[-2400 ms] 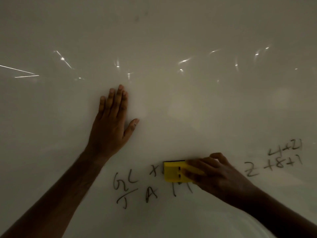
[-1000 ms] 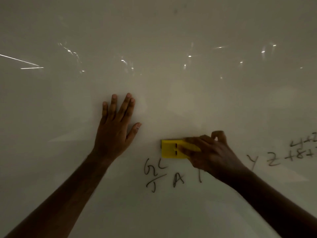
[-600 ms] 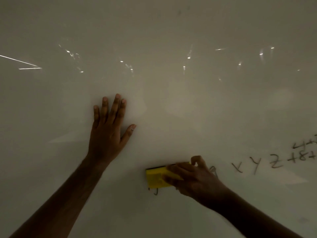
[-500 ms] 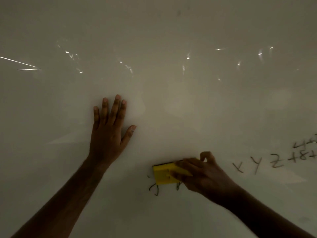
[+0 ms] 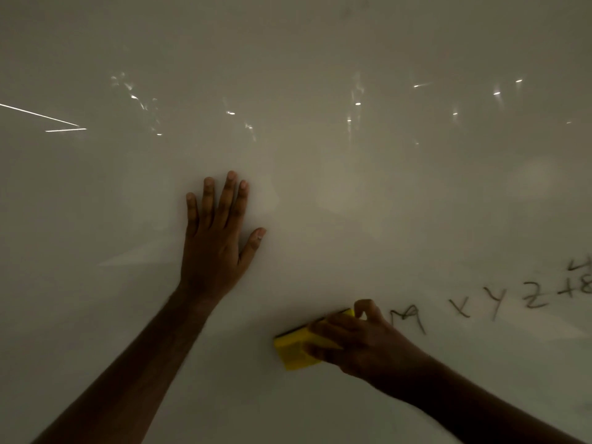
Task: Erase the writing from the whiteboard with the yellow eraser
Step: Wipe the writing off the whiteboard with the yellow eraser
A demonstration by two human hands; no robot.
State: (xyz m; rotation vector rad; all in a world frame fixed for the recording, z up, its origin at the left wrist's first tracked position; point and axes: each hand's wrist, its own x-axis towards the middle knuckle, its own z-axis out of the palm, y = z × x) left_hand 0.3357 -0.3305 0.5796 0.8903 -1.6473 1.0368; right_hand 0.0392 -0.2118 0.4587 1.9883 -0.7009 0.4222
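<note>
The whiteboard [image 5: 320, 91] fills the whole view in dim light. My right hand [image 5: 362, 344] presses the yellow eraser [image 5: 293, 349] flat against the board at lower centre; the eraser is tilted, its left end lower. My left hand [image 5: 217, 245] lies flat on the board up and to the left, fingers spread, holding nothing. Dark handwriting stays to the right of the eraser: an "M" [image 5: 408, 317] just beside my right thumb, then "X Y Z" [image 5: 495, 304] and figures [image 5: 576, 283] cut off by the right edge.
Small bright light reflections [image 5: 352, 104] dot the upper board, with two thin streaks [image 5: 48, 120] at the far left. Nothing else is in view besides my two forearms.
The writing at the lower left ("G L", "J", "A") has been wiped away. My right hand swept the eraser down and left over it. My left hand stayed flat on the board.
</note>
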